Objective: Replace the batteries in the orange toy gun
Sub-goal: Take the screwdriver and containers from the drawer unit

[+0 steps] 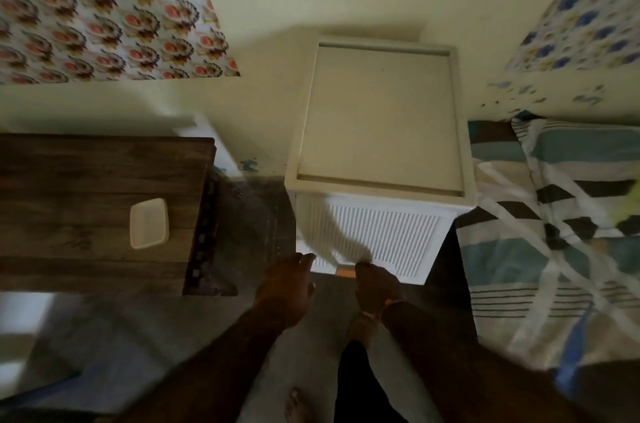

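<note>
Right hand (375, 285): in the lower middle of the frame, fingers curled down over a small orange piece (344, 273) at the front lower edge of the white drawer unit (381, 131). It looks like a grip on this piece, but the fingertips are blurred.

Left hand (289, 284): just to the left of the right hand, fingers loosely spread and only a little bent. The fingertips (304, 258) are at the lower left corner of the ribbed drawer front (388, 235). I cannot tell if they touch it. The hand holds nothing.

Orange toy gun: I cannot make it out with certainty. The only orange thing is the small piece under the right hand, and it is too blurred to say if it belongs to the toy or to the drawer.

White drawer unit: in the centre, with a flat top that has a raised rim. The ribbed front tilts out toward the person.

Wooden table (97, 207): at the left, with a white plastic lid or tray (149, 227) lying flat on it, well apart from the hands.

Bed with striped cover (554, 232): at the right edge, close beside the drawer unit.

Open room: a narrow strip of dark floor (256, 214) between the table edge and the drawer unit; the bed closes the right side.
</note>
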Tool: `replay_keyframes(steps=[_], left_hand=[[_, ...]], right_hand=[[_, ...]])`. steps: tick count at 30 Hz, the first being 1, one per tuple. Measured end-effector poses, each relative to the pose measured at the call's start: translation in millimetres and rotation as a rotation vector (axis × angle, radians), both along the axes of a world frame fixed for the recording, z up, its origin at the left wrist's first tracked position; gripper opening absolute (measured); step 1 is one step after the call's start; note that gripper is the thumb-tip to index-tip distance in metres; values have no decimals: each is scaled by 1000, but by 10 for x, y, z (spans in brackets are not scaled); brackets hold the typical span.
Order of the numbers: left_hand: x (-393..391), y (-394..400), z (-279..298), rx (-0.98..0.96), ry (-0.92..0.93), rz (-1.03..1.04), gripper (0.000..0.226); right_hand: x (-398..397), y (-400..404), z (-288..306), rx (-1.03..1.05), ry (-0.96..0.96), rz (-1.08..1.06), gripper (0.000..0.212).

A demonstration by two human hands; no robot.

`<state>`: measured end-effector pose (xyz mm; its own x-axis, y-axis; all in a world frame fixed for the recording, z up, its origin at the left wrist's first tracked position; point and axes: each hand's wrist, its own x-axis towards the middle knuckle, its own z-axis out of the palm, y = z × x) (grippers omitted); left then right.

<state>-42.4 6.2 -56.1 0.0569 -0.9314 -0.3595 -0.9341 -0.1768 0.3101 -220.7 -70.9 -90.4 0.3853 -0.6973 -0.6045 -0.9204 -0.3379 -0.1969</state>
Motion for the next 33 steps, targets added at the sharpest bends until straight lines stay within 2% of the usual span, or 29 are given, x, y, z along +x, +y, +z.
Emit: replay_keyframes(steps=[3,6,9,13,16,20,22,24,26,28,33], left_hand=[[-72,320,65,-83,-30,-112,67],[-125,561,180,-159,-72,-201,80],[-123,666,329,-235,-120,-280,92],[-113,598,528,-311,-190,-287,99],[-85,444,611,-344,-238,-257,93],[-50,68,711,-384,-311,-169,85],[-18,-131,757,-410,-353,-158,88],[21,-311,760,-410,-373,-157,89],[94,-495,758,-424,-376,-147,89],[162,-674,786,-404,-390,-156,84],[179,-908,882,-351,-437,-217,62]], right_hand=[[-88,540,222,-145,-91,-57,44],[-167,894,383,-250,-160,-45,45],[-220,1034,573,-383,-201,19,46],[-324,1035,710,-555,-191,96,40],[-353,843,849,-674,-238,102,29],[-324,398,966,-753,-222,133,35],[-302,197,987,-788,-197,140,48],[-295,-9,1017,-776,-152,130,75],[-297,-237,1037,-774,-118,151,89],[-313,-449,1048,-776,-93,177,84],[-286,-682,1062,-847,-46,213,56]])
